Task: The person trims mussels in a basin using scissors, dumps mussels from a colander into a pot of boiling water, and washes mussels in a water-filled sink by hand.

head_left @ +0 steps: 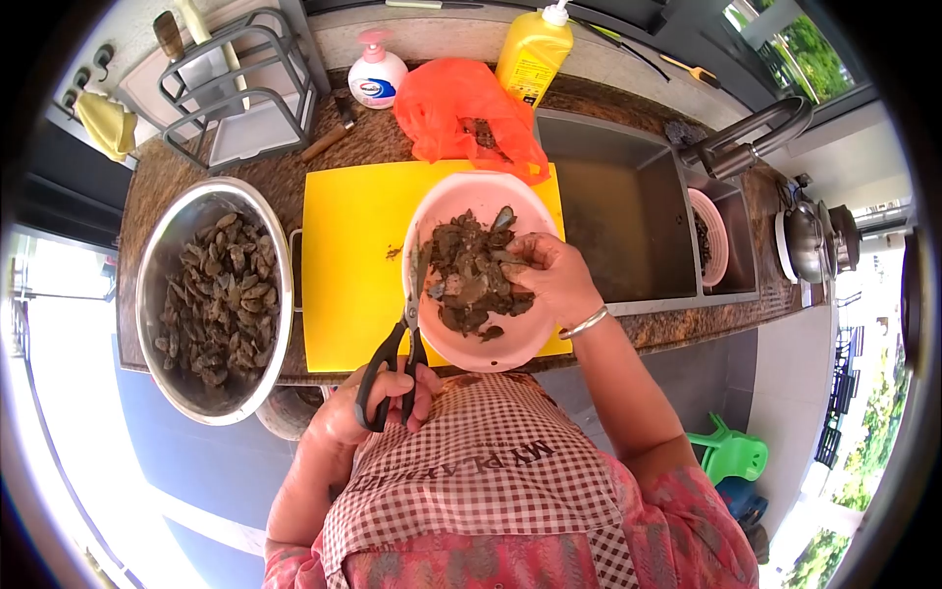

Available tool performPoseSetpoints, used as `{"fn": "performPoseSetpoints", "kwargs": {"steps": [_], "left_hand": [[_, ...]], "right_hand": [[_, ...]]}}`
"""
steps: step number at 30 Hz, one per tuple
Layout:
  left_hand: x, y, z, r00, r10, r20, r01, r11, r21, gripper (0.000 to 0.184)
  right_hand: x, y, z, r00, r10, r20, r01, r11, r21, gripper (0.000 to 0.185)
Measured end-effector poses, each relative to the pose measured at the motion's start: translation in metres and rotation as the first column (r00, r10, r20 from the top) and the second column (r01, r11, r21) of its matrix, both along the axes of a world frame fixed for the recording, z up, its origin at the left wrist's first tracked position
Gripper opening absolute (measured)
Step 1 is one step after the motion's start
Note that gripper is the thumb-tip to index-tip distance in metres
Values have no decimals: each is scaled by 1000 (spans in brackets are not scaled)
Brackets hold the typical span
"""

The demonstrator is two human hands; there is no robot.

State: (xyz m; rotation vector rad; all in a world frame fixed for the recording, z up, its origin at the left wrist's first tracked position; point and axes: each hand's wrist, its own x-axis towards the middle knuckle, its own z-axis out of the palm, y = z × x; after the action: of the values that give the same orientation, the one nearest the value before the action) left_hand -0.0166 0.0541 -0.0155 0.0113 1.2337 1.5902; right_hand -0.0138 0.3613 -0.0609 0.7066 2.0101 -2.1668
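Note:
My left hand (400, 398) is closed around the black handles of a pair of scissors (411, 319), whose blades point away from me across the left rim of the pink bowl (432, 201). Inside that bowl lies a heap of dark, muddy shellfish (461, 285) that look like mussels, with a bluish shell at the top. My right hand (554, 280) reaches in from the right, thumb and fingers pinched on a dark shellfish at the heap's edge. Its fingertips are partly hidden. Under the bowl is a yellow cutting board (343, 255).
A steel basin (285, 304) full of similar shellfish stands at the left. Behind the board are a red plastic bag (446, 108), a soap bottle (377, 79) and a yellow bottle (535, 49). The sink (628, 216), holding murky water, and its faucet (746, 152) are at the right.

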Motion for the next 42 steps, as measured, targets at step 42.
{"fn": "performPoseSetpoints", "kwargs": {"steps": [42], "left_hand": [[-30,-15,14,753,-577,-317,408,787,-463,32]], "right_hand": [[25,-23,-15,996,40,-78,-47,995,-85,29]]}}
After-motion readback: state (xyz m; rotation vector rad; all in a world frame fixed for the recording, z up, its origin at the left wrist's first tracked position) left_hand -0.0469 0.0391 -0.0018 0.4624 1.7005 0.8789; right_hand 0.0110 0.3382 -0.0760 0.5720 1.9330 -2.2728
